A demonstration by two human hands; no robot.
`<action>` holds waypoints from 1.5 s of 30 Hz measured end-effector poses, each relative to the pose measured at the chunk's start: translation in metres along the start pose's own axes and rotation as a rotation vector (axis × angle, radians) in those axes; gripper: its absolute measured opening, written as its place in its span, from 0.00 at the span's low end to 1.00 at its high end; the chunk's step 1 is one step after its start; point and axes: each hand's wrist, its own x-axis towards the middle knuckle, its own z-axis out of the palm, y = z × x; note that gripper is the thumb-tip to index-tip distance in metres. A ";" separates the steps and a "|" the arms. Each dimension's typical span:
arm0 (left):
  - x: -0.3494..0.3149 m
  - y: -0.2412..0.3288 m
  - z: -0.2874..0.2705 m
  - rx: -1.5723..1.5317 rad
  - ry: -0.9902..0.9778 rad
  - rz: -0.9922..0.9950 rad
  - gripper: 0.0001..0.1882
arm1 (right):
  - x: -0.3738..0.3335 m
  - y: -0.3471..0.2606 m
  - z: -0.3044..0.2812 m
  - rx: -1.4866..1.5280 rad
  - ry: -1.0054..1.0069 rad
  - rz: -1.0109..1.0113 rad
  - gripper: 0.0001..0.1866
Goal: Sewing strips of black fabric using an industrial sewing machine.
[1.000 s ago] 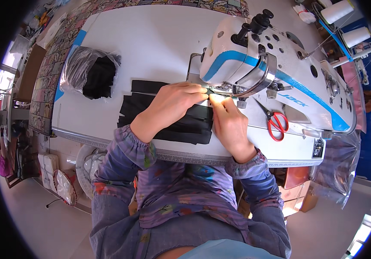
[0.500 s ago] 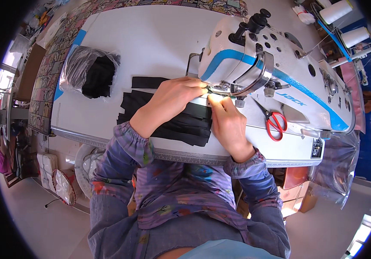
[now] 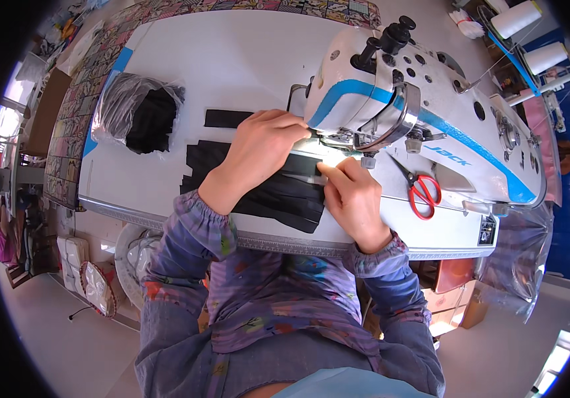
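Note:
My left hand point(image 3: 253, 151) is closed, fingertips together beside the needle area of the white and blue sewing machine point(image 3: 358, 86). From under that hand a black fabric strip point(image 3: 224, 119) sticks out to the left, flat on the table; the fingers hold its other end near the presser foot. My right hand point(image 3: 356, 198) pinches the right edge of the top piece in a fanned pile of black fabric strips point(image 3: 278, 202). This pile lies partly beneath my left wrist, close to the table's front edge. A lamp lights the spot between both hands.
Red-handled scissors point(image 3: 424, 196) lie right of my right hand, under the machine arm. A plastic bag point(image 3: 118, 109) with black pieces rests at the table's left. A ruler strip point(image 3: 285, 243) runs along the front edge. Thread cones point(image 3: 517, 18) stand far right.
My right hand has drawn back from the needle area toward the pile and has an edge of its top strip. My left hand and its strip have shifted slightly away from me.

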 end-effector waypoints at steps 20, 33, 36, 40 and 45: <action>-0.018 0.004 -0.001 -0.067 -0.185 -0.182 0.09 | 0.004 -0.004 0.001 0.144 0.016 0.043 0.20; -0.009 0.002 0.001 -0.119 -0.061 0.026 0.07 | 0.002 -0.002 0.006 0.055 0.004 0.042 0.21; -0.013 0.007 0.000 -0.085 -0.117 0.029 0.09 | 0.000 0.001 0.008 -0.059 -0.004 0.015 0.23; -0.017 0.011 0.000 -0.048 -0.153 0.015 0.11 | 0.000 0.001 0.006 -0.080 -0.022 0.016 0.24; -0.016 0.015 0.001 -0.069 -0.172 0.000 0.12 | 0.000 -0.001 0.008 -0.085 -0.001 0.029 0.23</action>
